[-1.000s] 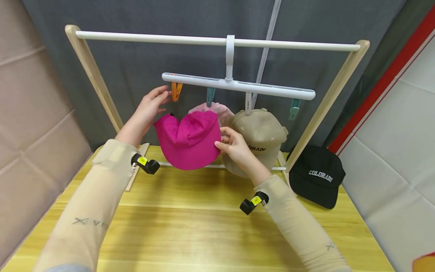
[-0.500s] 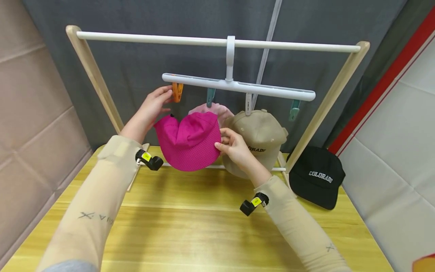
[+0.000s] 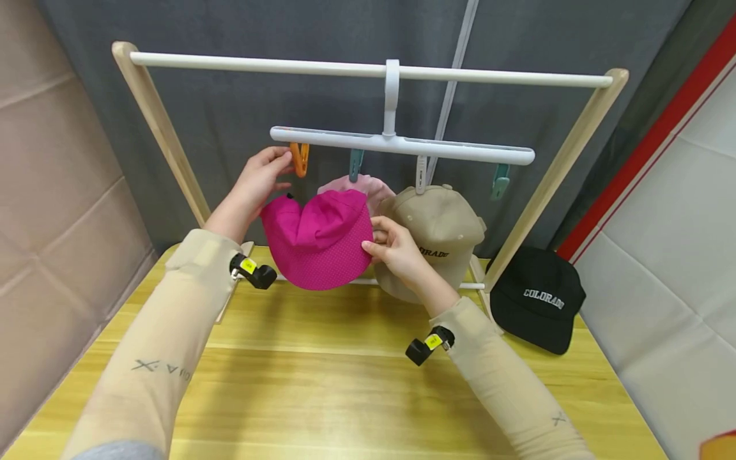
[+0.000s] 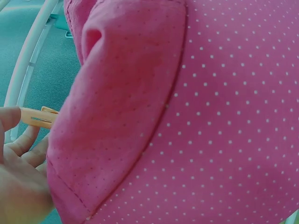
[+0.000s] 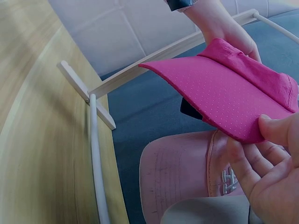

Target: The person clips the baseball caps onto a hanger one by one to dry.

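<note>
My right hand (image 3: 397, 252) pinches the polka-dotted brim of a magenta cap (image 3: 322, 239), thumb on top and fingers beneath in the right wrist view. At the hanger's left end, an orange clothespin (image 3: 299, 160) is pinched between the thumb and fingers of my left hand (image 3: 261, 176). The magenta cap hangs below that clothespin and hides part of the left hand in the left wrist view. Behind it, a pale pink cap (image 3: 368, 185) hangs from a teal clothespin (image 3: 356, 165). A beige cap (image 3: 439, 217) hangs from a grey clothespin (image 3: 421, 175).
The white hanger (image 3: 477, 151) hooks over the rod (image 3: 259, 63) of a wooden-sided rack (image 3: 554, 172). A teal clothespin (image 3: 499, 182) at its right end holds nothing. A black cap (image 3: 535, 297) rests on the wooden table (image 3: 322, 377) at right.
My left hand has moved slightly right and taken hold of the orange clothespin. The hanger's left end has dipped a little. My right hand keeps its grip on the magenta cap.
</note>
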A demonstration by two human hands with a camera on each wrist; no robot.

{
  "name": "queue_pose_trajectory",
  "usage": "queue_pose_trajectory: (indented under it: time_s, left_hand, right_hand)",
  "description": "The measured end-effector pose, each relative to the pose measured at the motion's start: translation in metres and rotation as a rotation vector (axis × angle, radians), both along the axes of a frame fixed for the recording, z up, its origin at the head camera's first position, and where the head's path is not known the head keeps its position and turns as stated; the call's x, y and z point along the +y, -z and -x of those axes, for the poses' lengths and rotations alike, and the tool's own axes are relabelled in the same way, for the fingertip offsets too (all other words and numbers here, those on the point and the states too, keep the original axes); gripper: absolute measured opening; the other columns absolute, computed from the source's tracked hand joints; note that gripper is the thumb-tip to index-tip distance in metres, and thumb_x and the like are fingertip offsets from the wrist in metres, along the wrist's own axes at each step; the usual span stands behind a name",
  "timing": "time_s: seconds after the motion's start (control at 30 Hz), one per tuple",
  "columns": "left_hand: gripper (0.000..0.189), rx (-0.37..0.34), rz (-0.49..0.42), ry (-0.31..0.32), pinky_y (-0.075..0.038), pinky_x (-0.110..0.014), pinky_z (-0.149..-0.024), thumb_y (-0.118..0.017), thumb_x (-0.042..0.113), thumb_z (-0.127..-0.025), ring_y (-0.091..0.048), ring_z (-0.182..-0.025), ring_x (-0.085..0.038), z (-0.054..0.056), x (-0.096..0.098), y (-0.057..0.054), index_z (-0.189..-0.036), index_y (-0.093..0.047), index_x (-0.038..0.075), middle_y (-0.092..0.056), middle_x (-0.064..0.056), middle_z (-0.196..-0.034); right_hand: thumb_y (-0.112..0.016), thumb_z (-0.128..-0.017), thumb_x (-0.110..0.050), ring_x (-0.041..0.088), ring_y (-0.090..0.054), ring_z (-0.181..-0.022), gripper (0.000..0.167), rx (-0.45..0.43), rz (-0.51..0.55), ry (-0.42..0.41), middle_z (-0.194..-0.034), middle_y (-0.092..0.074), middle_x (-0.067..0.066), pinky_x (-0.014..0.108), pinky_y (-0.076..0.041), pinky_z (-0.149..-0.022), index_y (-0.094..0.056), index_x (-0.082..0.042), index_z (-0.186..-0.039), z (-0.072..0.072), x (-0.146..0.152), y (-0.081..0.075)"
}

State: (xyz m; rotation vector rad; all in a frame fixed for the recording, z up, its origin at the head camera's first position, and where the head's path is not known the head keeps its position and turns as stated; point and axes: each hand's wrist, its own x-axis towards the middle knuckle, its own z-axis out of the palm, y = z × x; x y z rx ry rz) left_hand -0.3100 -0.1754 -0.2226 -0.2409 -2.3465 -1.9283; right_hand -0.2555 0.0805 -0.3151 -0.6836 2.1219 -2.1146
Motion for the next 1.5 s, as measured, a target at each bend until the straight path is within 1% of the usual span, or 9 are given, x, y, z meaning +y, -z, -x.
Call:
queue_pose_trajectory:
  time_s: [0.13, 0.3, 0.57, 0.67, 0.87, 1.03, 1.27, 1.4, 1.5]
  left_hand:
    - [0.043, 0.010, -0.004, -0.037, -0.041, -0.041, -0.099, -0.048, 0.028, -0.101, -0.049, -0.120, -0.024, -0.001, -0.001, 0.000, -0.132, -0.047, -0.002, -0.051, -0.013, -0.131]
    - [0.033, 0.025, -0.017, -0.080, -0.044, -0.040, -0.096, -0.053, 0.027, -0.099, -0.057, -0.105, -0.019, 0.000, -0.003, 0.001, -0.118, -0.055, 0.000, -0.062, -0.004, -0.108]
    - [0.023, 0.058, -0.085, -0.081, -0.046, -0.038, -0.093, -0.060, 0.021, -0.095, -0.062, -0.081, -0.008, 0.000, -0.005, 0.002, -0.105, -0.061, 0.000, -0.066, 0.008, -0.082]
    - [0.022, 0.058, -0.110, -0.079, -0.047, -0.036, -0.092, -0.062, 0.019, -0.094, -0.062, -0.078, -0.008, 0.000, -0.006, 0.003, -0.104, -0.062, -0.001, -0.066, 0.007, -0.079]
    - [0.011, 0.050, -0.244, -0.053, -0.050, -0.028, -0.084, -0.065, 0.012, -0.092, -0.064, -0.071, -0.008, -0.001, -0.006, 0.003, -0.095, -0.063, 0.001, -0.068, 0.003, -0.077]
    - [0.015, 0.046, -0.325, -0.018, -0.052, -0.025, -0.078, -0.064, 0.009, -0.091, -0.066, -0.070, -0.009, -0.002, -0.006, 0.003, -0.103, -0.061, 0.000, -0.068, 0.001, -0.083]
    - [0.037, -0.008, -0.309, 0.008, -0.050, -0.026, -0.084, -0.065, 0.015, -0.092, -0.066, -0.074, -0.010, -0.007, -0.008, 0.001, -0.123, -0.057, -0.003, -0.066, -0.002, -0.095]
    - [0.042, -0.015, -0.312, 0.027, -0.049, -0.028, -0.087, -0.065, 0.016, -0.092, -0.066, -0.076, -0.011, -0.009, -0.010, 0.000, -0.126, -0.055, -0.006, -0.067, -0.003, -0.094]
    - [0.042, -0.006, -0.315, 0.046, -0.050, -0.028, -0.086, -0.065, 0.015, -0.092, -0.066, -0.075, -0.011, -0.010, -0.011, -0.001, -0.126, -0.054, -0.007, -0.068, -0.002, -0.092]
  right_hand:
    - [-0.056, -0.090, 0.010, 0.015, -0.063, -0.072, 0.032, -0.004, -0.010, -0.002, -0.095, -0.064, 0.018, 0.033, -0.056, -0.063, -0.048, 0.010, -0.121, 0.000, -0.002, -0.001]
    - [-0.056, -0.090, 0.010, 0.015, -0.063, -0.072, 0.032, -0.004, -0.021, -0.002, -0.096, -0.064, 0.019, 0.033, -0.056, -0.063, -0.049, 0.009, -0.121, 0.001, -0.003, -0.001]
    - [-0.055, -0.090, 0.012, 0.014, -0.062, -0.071, 0.031, 0.020, -0.007, -0.022, -0.092, -0.064, 0.015, 0.033, -0.055, -0.062, -0.049, 0.011, -0.121, 0.001, -0.005, -0.001]
    - [-0.055, -0.089, 0.012, 0.014, -0.061, -0.070, 0.031, 0.024, -0.006, -0.026, -0.089, -0.064, 0.013, 0.030, -0.054, -0.060, -0.049, 0.011, -0.120, 0.001, -0.006, 0.000]
    - [-0.056, -0.089, 0.012, 0.015, -0.061, -0.071, 0.030, 0.037, -0.022, -0.033, -0.087, -0.064, 0.012, 0.028, -0.054, -0.060, -0.051, 0.010, -0.119, 0.002, -0.010, 0.001]
    - [-0.056, -0.089, 0.012, 0.016, -0.062, -0.069, 0.029, 0.046, -0.033, -0.044, -0.086, -0.064, 0.013, 0.031, -0.054, -0.061, -0.052, 0.008, -0.118, 0.002, -0.012, 0.000]
    - [-0.056, -0.089, 0.014, 0.015, -0.063, -0.069, 0.028, 0.044, -0.023, -0.059, -0.085, -0.065, 0.014, 0.030, -0.055, -0.063, -0.052, 0.010, -0.116, -0.001, -0.016, -0.001]
    - [-0.055, -0.089, 0.014, 0.016, -0.063, -0.072, 0.027, 0.007, 0.005, -0.088, -0.086, -0.064, 0.013, 0.031, -0.055, -0.065, -0.052, 0.009, -0.116, -0.003, -0.018, 0.000]
    - [-0.055, -0.090, 0.013, 0.018, -0.063, -0.072, 0.027, -0.006, 0.000, -0.096, -0.087, -0.064, 0.013, 0.036, -0.056, -0.066, -0.052, 0.008, -0.116, -0.003, -0.019, 0.000]
